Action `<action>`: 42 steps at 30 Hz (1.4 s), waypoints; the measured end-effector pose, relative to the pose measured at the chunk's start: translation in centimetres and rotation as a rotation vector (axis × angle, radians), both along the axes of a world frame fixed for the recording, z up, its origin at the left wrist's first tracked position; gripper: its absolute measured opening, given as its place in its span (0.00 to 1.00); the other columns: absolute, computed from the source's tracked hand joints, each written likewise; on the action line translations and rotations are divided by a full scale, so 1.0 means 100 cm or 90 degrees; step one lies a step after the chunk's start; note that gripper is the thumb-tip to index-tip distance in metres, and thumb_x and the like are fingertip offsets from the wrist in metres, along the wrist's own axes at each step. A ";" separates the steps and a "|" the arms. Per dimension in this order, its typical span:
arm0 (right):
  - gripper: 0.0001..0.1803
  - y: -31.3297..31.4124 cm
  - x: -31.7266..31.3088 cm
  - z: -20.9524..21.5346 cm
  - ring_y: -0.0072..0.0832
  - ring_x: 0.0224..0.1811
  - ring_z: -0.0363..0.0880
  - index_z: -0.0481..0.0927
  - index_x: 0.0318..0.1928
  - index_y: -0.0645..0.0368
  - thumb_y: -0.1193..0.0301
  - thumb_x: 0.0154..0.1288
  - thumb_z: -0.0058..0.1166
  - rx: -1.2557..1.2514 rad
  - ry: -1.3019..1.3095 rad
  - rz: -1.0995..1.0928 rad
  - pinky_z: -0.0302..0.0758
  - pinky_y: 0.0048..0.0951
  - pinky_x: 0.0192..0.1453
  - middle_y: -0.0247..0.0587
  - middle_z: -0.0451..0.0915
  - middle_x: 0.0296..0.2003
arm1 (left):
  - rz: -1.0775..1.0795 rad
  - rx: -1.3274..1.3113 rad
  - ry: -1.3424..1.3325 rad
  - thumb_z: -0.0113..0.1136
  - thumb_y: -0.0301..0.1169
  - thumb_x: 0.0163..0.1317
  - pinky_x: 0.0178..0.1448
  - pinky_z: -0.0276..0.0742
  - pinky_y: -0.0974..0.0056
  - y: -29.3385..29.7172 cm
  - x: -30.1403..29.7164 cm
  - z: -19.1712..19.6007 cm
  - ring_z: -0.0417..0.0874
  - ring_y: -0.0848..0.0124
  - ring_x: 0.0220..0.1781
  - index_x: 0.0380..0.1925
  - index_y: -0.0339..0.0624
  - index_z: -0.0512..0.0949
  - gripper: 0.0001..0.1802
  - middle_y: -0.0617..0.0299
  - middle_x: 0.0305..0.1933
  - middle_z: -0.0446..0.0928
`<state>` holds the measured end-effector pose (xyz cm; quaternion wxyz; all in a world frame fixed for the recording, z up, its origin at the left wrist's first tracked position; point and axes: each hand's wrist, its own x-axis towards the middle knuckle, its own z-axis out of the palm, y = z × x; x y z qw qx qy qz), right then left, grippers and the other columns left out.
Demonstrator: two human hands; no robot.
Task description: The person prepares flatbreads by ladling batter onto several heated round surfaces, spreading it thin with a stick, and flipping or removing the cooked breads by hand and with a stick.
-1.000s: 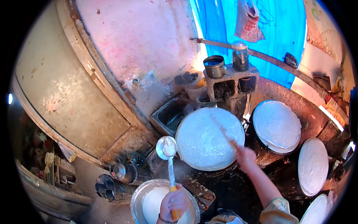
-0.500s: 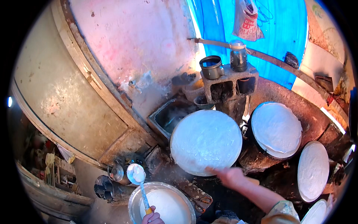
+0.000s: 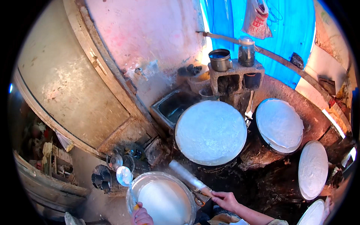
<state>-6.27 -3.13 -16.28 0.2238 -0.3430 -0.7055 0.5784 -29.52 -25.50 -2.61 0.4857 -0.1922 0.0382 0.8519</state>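
My left hand (image 3: 141, 215) is closed round the yellow-ended handle of a ladle (image 3: 124, 176), its bowl coated white and raised past the left rim of a wide basin (image 3: 132, 187). White batter (image 3: 165, 202) lies in the basin. My right hand (image 3: 225, 201) grips the wooden handle of a long flat spatula (image 3: 185, 174). Its white-smeared blade, blurred by motion, points up and left beside the basin's right rim. Beyond it, a round griddle is covered by a spread white batter sheet (image 3: 211, 133), which neither hand touches.
More white-covered rounds stand at the right: one on a drum-like stove (image 3: 279, 125), one nearer (image 3: 313, 170), another at the lower edge (image 3: 313, 213). Behind are a concrete block (image 3: 236, 69) with a dark pot (image 3: 220, 60) and jar (image 3: 246, 52), and a steaming square tub (image 3: 174, 107).
My right hand has drawn back from the griddle's near edge toward me, and the spatula now swings out beside the basin. The ladle has shifted slightly left and down. The view has shifted slightly.
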 end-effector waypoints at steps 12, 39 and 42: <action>0.11 0.143 -0.015 0.027 0.31 0.24 0.77 0.79 0.37 0.61 0.69 0.54 0.54 0.186 -0.087 -0.493 0.73 0.30 0.31 0.44 0.79 0.24 | -0.253 -0.063 -0.004 0.38 0.26 0.64 0.15 0.57 0.79 -0.049 0.009 0.037 0.58 0.82 0.13 0.51 0.44 0.66 0.16 0.69 0.16 0.56; 0.04 -0.009 0.181 0.051 0.15 0.12 0.56 0.68 0.39 0.51 0.68 0.66 0.41 -0.329 0.404 -0.704 0.55 0.18 0.13 0.26 0.59 0.16 | -0.444 -0.056 0.261 0.37 0.32 0.65 0.20 0.61 0.67 0.089 0.074 0.000 0.59 0.75 0.17 0.52 0.37 0.63 0.17 0.66 0.18 0.57; 0.11 -0.013 0.237 0.051 0.14 0.13 0.58 0.69 0.47 0.54 0.68 0.66 0.41 -0.280 0.318 -0.737 0.58 0.17 0.14 0.26 0.61 0.17 | -0.627 0.080 0.034 0.36 0.31 0.66 0.19 0.61 0.70 0.117 0.127 0.033 0.58 0.75 0.16 0.49 0.36 0.64 0.16 0.65 0.18 0.57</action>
